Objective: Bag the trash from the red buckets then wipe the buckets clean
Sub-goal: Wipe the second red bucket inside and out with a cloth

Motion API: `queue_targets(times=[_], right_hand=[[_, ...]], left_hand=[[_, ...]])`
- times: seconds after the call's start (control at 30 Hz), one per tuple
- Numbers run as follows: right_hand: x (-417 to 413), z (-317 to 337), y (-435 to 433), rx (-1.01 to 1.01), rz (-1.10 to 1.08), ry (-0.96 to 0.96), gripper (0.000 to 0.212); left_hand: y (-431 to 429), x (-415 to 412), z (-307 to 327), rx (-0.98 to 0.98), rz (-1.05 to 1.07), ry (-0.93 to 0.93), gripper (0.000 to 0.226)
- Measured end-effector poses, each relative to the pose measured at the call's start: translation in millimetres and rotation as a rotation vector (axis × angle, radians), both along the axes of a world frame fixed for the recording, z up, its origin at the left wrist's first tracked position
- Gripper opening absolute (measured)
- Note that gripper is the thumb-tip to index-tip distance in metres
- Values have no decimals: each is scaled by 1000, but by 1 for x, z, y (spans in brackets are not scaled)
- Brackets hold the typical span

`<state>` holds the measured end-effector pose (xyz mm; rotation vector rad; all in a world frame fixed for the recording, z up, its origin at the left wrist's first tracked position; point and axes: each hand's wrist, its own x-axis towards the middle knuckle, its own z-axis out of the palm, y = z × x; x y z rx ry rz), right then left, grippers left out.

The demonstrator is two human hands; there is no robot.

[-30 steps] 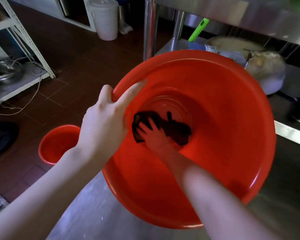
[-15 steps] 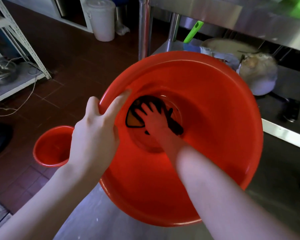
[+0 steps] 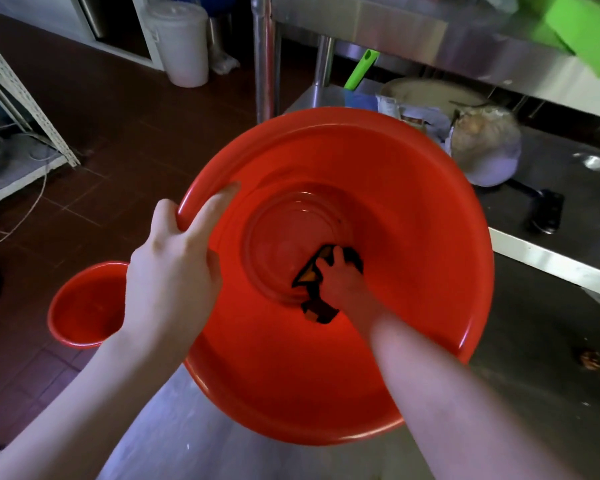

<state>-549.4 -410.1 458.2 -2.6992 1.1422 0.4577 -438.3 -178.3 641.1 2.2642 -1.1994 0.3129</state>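
A large red bucket (image 3: 413, 209) stands on the steel table, its mouth facing me. My left hand (image 3: 174, 271) grips its left rim, thumb outside and fingers over the edge. Deep inside, my right hand (image 3: 340, 278) holds a dark cloth (image 3: 312, 292) with orange patches and presses it against the bucket's bottom at the lower right. A second, smaller red bucket (image 3: 84, 306) sits on the floor to the left, partly behind my left wrist.
The steel table (image 3: 534, 341) carries a scrap of debris (image 3: 591, 360) at the right. A lower shelf behind holds a pot (image 3: 485, 147), a bag and a green-handled tool (image 3: 361, 69). A white lidded bin (image 3: 184, 43) and a white rack (image 3: 25, 98) stand on the brown tile floor.
My right hand has slid the cloth from the upper left of the bucket's bottom to its lower right. My left hand keeps hold of the rim.
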Motion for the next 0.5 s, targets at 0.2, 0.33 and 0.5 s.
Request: queue_targets(times=[0.2, 0.33, 0.5], right_hand=[[30, -8, 50, 316, 42, -50, 49], [47, -7, 68, 378, 127, -135, 45], [17, -5, 44, 196, 241, 62, 42]], left_hand=[[1, 2, -1, -3, -5, 4, 81], [6, 7, -2, 8, -16, 7, 80], [6, 0, 0, 23, -42, 8, 79]])
